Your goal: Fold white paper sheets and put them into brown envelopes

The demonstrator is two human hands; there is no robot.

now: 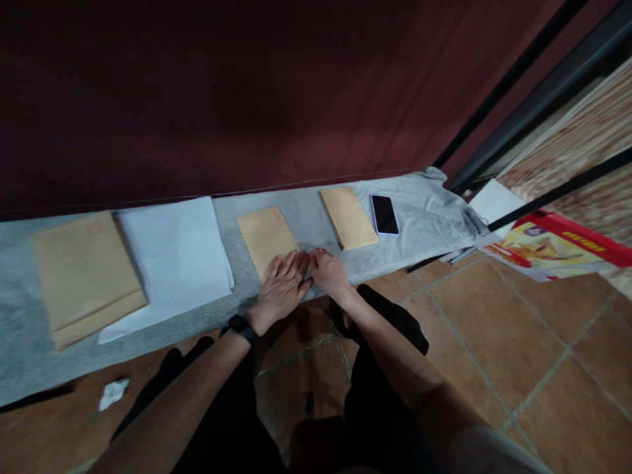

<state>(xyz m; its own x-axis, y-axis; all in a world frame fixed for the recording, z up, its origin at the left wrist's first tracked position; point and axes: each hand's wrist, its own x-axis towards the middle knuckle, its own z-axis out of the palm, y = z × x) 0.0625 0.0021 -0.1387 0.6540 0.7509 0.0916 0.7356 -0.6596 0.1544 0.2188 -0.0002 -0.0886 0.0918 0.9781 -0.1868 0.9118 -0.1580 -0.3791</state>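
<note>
A small brown paper envelope (266, 237) with faint red print lies on the grey cloth in front of me. My left hand (285, 280) rests flat on its near end, fingers stretched out, and hides that part. My right hand (326, 271) is right beside it, at the envelope's near right corner. Its fingers are curled in and pressed together, and whatever may be between them is hidden. To the right is a neat stack of similar brown envelopes (348, 218), untouched by either hand.
A phone (384, 214) lies right of the stack. At left are white paper sheets (172, 257) and larger brown envelopes (89, 273). A grey cloth (419, 197) covers the narrow bench. A red and yellow box (553, 243) and black bars (508, 82) stand at right.
</note>
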